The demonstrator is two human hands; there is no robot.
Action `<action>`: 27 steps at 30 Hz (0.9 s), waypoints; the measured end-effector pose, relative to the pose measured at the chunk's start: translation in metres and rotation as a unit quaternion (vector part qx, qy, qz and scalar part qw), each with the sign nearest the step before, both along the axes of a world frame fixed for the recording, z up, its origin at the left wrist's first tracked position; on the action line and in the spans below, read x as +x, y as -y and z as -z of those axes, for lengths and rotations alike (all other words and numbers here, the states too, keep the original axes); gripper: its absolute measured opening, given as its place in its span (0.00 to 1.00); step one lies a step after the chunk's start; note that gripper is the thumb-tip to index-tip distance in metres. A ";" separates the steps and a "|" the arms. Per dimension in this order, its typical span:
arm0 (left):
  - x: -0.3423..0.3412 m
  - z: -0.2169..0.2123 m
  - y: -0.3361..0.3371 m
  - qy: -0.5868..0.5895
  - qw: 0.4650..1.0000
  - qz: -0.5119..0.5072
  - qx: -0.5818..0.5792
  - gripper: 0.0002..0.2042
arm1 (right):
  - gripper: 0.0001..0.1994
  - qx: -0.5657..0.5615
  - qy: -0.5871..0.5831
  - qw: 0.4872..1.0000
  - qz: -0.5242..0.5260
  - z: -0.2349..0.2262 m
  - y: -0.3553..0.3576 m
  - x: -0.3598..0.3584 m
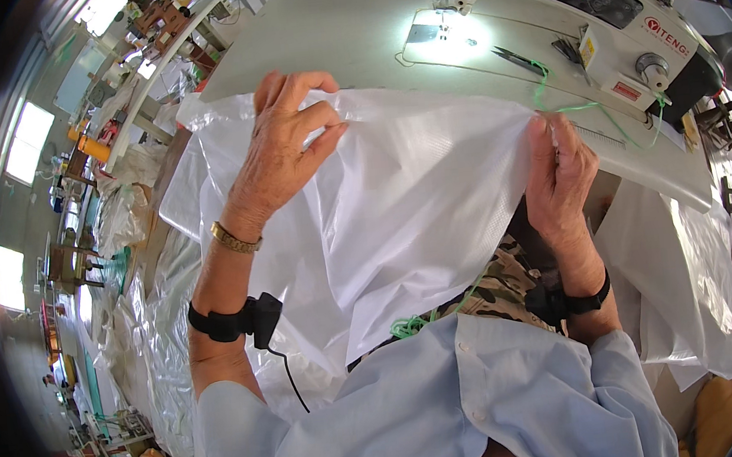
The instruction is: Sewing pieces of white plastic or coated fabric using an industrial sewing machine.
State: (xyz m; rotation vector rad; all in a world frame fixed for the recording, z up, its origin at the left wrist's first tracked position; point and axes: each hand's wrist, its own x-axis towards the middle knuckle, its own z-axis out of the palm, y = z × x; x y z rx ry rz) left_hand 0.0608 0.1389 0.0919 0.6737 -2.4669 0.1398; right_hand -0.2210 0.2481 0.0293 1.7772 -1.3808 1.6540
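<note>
A white, translucent plastic sheet (419, 185) spreads from the table's near edge down over my lap, with creases through its middle. Its upper right corner is pinched between the thumb and fingers of my right hand (560, 172). Over the sheet's upper left part is my left hand (292, 135), its fingers bent but apart, with nothing seen between them. Whether its fingertips touch the sheet I cannot tell.
A sewing machine (600, 12) with a lit needle area stands at the far right of the pale table (306, 38). Thread snips (518, 60) and green thread (580, 107) lie near it. More white sheeting (675, 280) hangs at right; clear plastic (166, 333) is heaped at left.
</note>
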 end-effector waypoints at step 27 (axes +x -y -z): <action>0.049 -0.012 -0.007 -0.056 0.993 -0.057 0.087 0.08 | 0.08 -0.014 0.035 0.998 0.057 0.010 -0.014 -0.022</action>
